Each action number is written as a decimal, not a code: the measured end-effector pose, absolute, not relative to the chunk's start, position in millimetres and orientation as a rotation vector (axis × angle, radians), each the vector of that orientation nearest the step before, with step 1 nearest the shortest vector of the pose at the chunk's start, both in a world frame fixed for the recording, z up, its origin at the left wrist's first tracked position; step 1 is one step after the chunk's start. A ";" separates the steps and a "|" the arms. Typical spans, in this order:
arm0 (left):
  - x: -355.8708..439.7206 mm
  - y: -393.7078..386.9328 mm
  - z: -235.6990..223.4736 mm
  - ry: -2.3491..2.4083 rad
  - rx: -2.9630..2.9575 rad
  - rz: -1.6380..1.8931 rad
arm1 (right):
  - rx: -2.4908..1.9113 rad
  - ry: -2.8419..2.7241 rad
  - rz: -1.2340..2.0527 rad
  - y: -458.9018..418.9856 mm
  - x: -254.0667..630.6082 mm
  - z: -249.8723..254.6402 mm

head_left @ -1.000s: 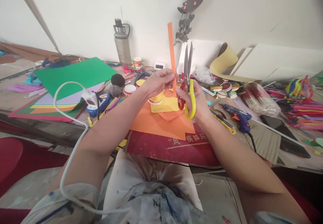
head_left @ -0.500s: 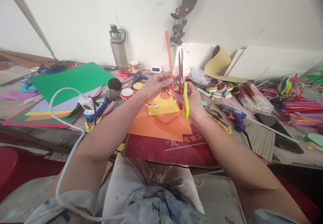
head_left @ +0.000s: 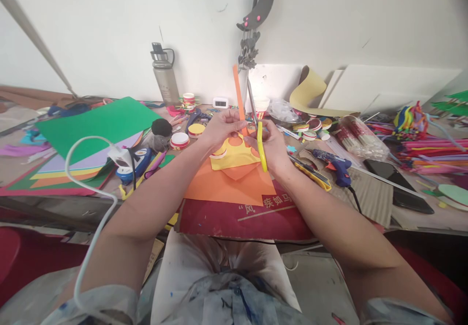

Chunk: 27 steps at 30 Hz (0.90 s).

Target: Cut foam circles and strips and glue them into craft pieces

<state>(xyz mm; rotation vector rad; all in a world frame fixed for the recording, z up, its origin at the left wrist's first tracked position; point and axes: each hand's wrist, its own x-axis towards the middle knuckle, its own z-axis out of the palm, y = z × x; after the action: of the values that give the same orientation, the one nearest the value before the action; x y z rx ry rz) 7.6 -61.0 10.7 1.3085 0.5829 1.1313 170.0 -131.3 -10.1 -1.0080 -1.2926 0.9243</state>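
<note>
My left hand is closed, pinching an orange paper strip that stands upright above the table. Close beside it, my right hand is closed around yellow-handled scissors, whose blades point upward just right of the strip. The right fingertips also reach toward the strip's lower end; whether they touch it I cannot tell. Under both hands lies yellow paper with round holes cut in it. Beneath that is an orange sheet, on top of a red board with white characters.
Coloured sheets and a blue power block lie left. A grey bottle stands near the wall. On the right are a yellow cutter, a glue gun, a black phone and pipe cleaners. A white cable loops over my left arm.
The strip and scissors have come down a little, and the scissor blades now look turned edge-on. The whole view has shifted slightly.
</note>
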 end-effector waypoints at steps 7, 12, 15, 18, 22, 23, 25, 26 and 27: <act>5.4 -60.5 10.1 0.530 1.294 1.128 | -0.987 -1.370 0.923 -135.8 168.8 -8.4; -4.8 -54.7 25.4 0.588 1.143 1.322 | -1.002 -1.398 0.928 -139.8 166.1 -8.9; -17.0 -45.8 33.3 0.594 1.023 1.423 | -1.015 -1.466 0.969 -144.0 167.2 -5.2; -29.2 -35.6 35.7 0.594 0.927 1.499 | -1.050 -1.594 1.024 -150.6 168.9 2.0; -39.5 -25.3 35.3 0.573 0.833 1.592 | -1.109 -1.674 0.997 -155.7 171.8 8.3; -40.8 -23.7 35.4 0.569 0.824 1.609 | -1.135 -1.675 0.991 -155.7 172.7 8.8; -42.1 -22.1 35.7 0.565 0.814 1.628 | -1.178 -1.682 1.005 -155.2 174.4 9.4; -42.2 -22.1 35.8 0.565 0.811 1.629 | -1.185 -1.692 1.026 -155.2 175.0 9.7; -41.9 -22.6 35.7 0.565 0.811 1.625 | -1.185 -1.704 1.056 -155.4 175.3 10.2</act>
<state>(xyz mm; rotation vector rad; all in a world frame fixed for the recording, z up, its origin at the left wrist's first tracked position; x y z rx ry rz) -41.9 -22.6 35.7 0.8110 0.5653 1.6251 175.3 -155.4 10.2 -1.1846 -1.7044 1.0556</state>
